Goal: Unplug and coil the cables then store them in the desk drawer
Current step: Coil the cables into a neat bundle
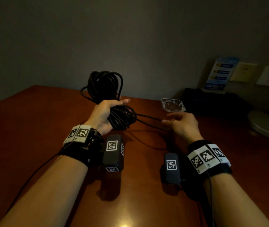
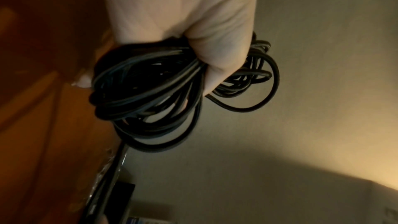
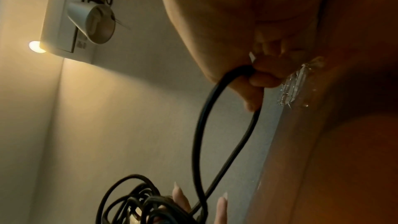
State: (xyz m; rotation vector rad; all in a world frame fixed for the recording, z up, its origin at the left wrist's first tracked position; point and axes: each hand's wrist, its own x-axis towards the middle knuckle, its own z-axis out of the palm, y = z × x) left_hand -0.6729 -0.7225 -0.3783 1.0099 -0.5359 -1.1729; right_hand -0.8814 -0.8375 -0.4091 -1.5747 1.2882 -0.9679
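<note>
1. Your left hand [image 1: 103, 114] is wrapped round the middle of the coiled black cable [image 1: 107, 89]; its loops spring out above and below your fist, over the wooden desk [image 1: 32, 125].
2. Your right hand [image 1: 182, 123] pinches a loose loop of the same cable between thumb and fingers, just right of the bundle.
3. The cable looks light, limp and springy, so you should grip across all the strands or the loops will likely slip apart.
4. A glass ashtray [image 1: 173, 104] sits just beyond your right hand.
5. The plugs, the cable's free end and the drawer are out of view; the dim light hides strand detail.
</note>
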